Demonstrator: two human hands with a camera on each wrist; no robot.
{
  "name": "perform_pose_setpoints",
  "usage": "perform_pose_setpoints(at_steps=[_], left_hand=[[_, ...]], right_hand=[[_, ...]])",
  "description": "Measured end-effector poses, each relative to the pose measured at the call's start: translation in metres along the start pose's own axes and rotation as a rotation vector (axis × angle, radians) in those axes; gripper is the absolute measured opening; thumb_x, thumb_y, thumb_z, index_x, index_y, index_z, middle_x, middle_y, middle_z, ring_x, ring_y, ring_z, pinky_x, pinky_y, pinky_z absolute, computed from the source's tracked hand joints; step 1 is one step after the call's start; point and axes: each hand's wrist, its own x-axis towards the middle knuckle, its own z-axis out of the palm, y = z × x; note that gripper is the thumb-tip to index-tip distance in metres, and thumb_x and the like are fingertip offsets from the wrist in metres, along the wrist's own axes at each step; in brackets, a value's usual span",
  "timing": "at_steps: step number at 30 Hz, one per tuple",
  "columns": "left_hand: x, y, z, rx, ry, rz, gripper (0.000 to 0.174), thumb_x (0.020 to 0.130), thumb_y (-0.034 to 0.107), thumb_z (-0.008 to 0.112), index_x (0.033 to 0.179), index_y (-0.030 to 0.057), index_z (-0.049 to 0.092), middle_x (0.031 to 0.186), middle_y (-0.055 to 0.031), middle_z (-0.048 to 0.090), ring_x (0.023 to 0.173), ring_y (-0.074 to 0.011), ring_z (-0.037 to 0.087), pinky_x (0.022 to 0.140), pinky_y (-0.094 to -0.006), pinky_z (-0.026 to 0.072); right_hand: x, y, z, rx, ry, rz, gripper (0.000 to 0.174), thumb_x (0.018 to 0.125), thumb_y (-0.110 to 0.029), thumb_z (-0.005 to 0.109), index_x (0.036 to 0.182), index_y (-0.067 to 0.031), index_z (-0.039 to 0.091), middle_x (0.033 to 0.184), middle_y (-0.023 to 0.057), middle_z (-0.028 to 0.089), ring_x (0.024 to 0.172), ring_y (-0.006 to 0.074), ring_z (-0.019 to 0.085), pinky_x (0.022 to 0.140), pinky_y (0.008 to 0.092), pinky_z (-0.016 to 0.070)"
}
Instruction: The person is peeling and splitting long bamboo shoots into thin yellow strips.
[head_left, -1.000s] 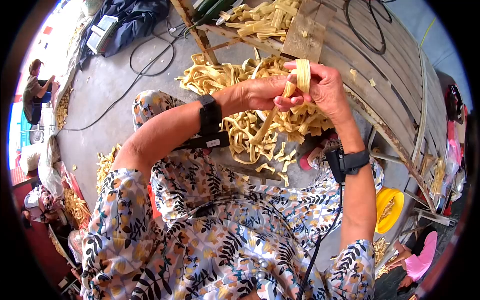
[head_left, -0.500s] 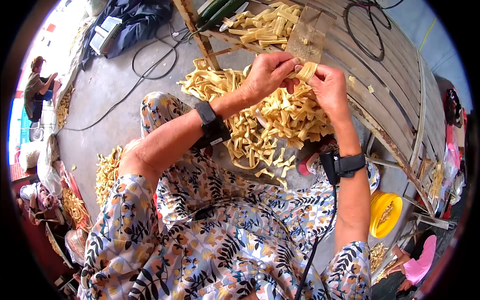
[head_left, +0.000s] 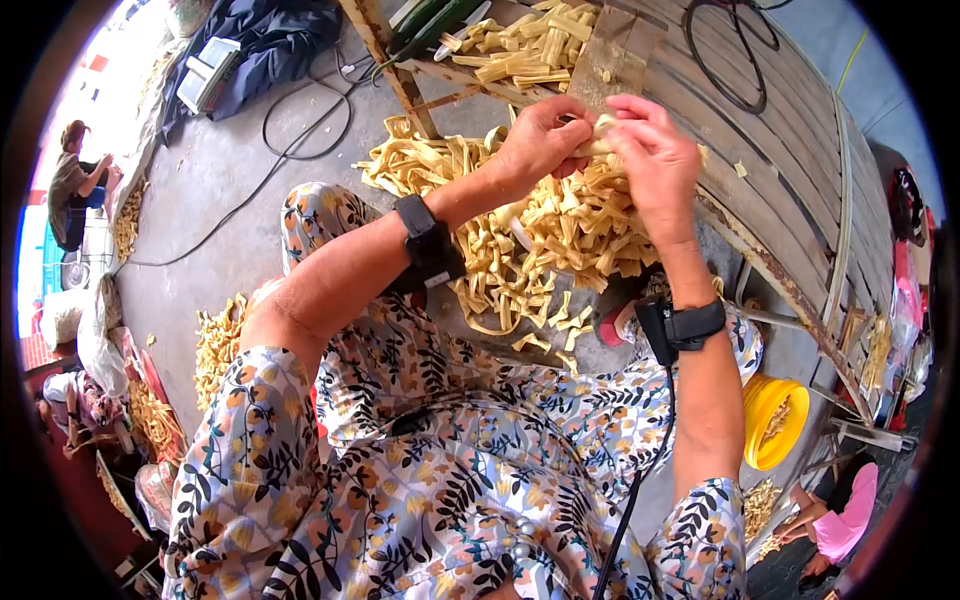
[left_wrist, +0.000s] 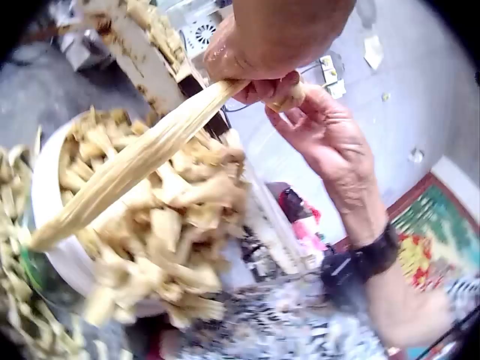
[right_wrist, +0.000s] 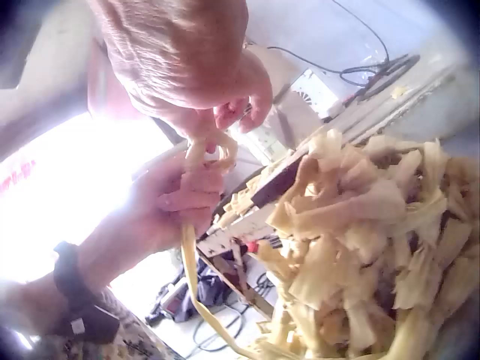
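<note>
My left hand (head_left: 545, 140) grips a pale yellow ribbed strip, which looks like tofu skin. In the left wrist view the long tail of this strip (left_wrist: 142, 157) slants down from the left fist. Fingertips of my right hand (head_left: 660, 165) pinch the strip's other end, close beside the left fingers. The right wrist view shows a small loop of it (right_wrist: 226, 154) between the two hands, partly hidden by fingers. Below the hands lies a heap of knotted strips (head_left: 590, 225), part of it in a white tub (left_wrist: 46, 187).
Loose unknotted strips (head_left: 420, 160) lie left of the heap. A slatted wooden platform (head_left: 780, 170) holds more strips (head_left: 535, 45), a small board (head_left: 610, 75) and a dark green cucumber-like thing (head_left: 435, 25). A yellow bucket (head_left: 765, 425) stands at right. Other people sit farther off.
The broad loop seen wrapped over the right fingers has shrunk to a small bunch between both hands. The right fingers have spread and moved up; the left hand has drawn back slightly left.
</note>
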Motion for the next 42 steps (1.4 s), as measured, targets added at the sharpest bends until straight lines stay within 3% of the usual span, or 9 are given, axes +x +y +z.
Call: perform_pose_setpoints(at_steps=[5,6,10,13,17,22,29,33,42], left_hand=[[-0.002,0.005,0.007,-0.313,-0.056,-0.075,0.022,0.087,0.023,0.052,0.099,0.0054,0.054,0.071,0.0028,0.048,0.060,-0.0022,0.041,0.048,-0.0154,0.0311],[-0.003,0.007,0.004,-0.169,-0.072,-0.017,0.022,0.087,0.020,0.054,0.102,0.0041,0.053,0.068,0.0029,0.048,0.057,-0.0016,0.041,0.046,-0.0163,0.0312],[-0.005,0.003,-0.003,0.278,-0.120,0.168,0.024,0.086,0.019,0.055,0.104,0.0036,0.051,0.061,0.0039,0.047,0.051,-0.0020,0.040,0.044,-0.0184,0.0331],[-0.007,0.005,-0.005,0.375,-0.134,0.174,0.026,0.086,0.018,0.056,0.105,0.0022,0.050,0.062,0.0029,0.048,0.054,-0.0018,0.042,0.045,-0.0192,0.0352],[-0.004,0.003,-0.005,0.219,-0.136,0.128,0.022,0.087,0.019,0.054,0.099,0.0000,0.054,0.061,0.0035,0.044,0.054,-0.0024,0.039,0.045,-0.0180,0.0314],[-0.009,0.002,-0.008,0.013,-0.177,-0.060,0.024,0.089,0.021,0.049,0.090,-0.0009,0.059,0.059,0.0055,0.038,0.051,-0.0029,0.031,0.045,-0.0177,0.0246],[-0.008,-0.003,-0.029,-0.432,-0.395,-0.308,0.020,0.092,0.020,0.040,0.085,0.0029,0.049,0.056,0.0082,0.028,0.046,-0.0019,0.021,0.040,-0.0165,0.0179],[-0.006,-0.001,-0.024,-0.511,-0.388,-0.378,0.020,0.092,0.020,0.039,0.085,0.0042,0.049,0.056,0.0094,0.028,0.044,-0.0011,0.020,0.040,-0.0160,0.0177],[0.003,0.009,-0.032,-0.298,-0.410,-0.280,0.023,0.091,0.022,0.044,0.087,0.0016,0.052,0.057,0.0081,0.036,0.044,-0.0011,0.025,0.040,-0.0160,0.0213]], right_hand=[[0.013,-0.003,-0.022,0.449,-0.009,0.357,0.013,0.075,-0.009,0.064,0.084,0.0010,0.066,0.100,0.0079,0.058,0.085,0.0096,0.055,0.069,0.0218,0.0452],[0.013,-0.005,-0.021,0.432,0.006,0.423,0.014,0.076,-0.010,0.065,0.085,0.0009,0.066,0.094,0.0063,0.060,0.077,0.0078,0.055,0.065,0.0199,0.0447],[0.009,0.007,-0.018,0.041,-0.104,0.267,0.013,0.074,-0.007,0.067,0.084,0.0010,0.065,0.073,0.0005,0.062,0.066,0.0050,0.053,0.062,0.0182,0.0439],[0.007,0.008,-0.017,-0.050,-0.040,0.194,0.014,0.073,-0.006,0.067,0.084,0.0016,0.065,0.074,0.0010,0.062,0.065,0.0047,0.053,0.060,0.0181,0.0437],[0.014,0.003,-0.022,0.315,0.206,0.321,0.015,0.072,-0.005,0.068,0.083,0.0035,0.065,0.074,0.0041,0.063,0.066,0.0067,0.055,0.061,0.0185,0.0449],[0.017,0.016,-0.047,0.497,0.264,0.422,0.016,0.075,-0.007,0.065,0.088,0.0023,0.063,0.075,0.0035,0.062,0.062,0.0074,0.055,0.060,0.0177,0.0460],[0.010,0.010,-0.046,0.467,-0.146,0.512,0.028,0.077,-0.018,0.065,0.101,-0.0032,0.059,0.090,0.0034,0.059,0.083,0.0091,0.055,0.071,0.0225,0.0520],[0.004,-0.002,-0.024,0.377,-0.273,0.523,0.028,0.077,-0.019,0.065,0.100,-0.0058,0.059,0.084,-0.0011,0.060,0.075,0.0049,0.055,0.060,0.0177,0.0498],[0.009,0.008,-0.027,0.377,-0.165,0.463,0.019,0.078,-0.012,0.063,0.095,-0.0030,0.061,0.077,0.0018,0.061,0.061,0.0029,0.053,0.053,0.0147,0.0462]])
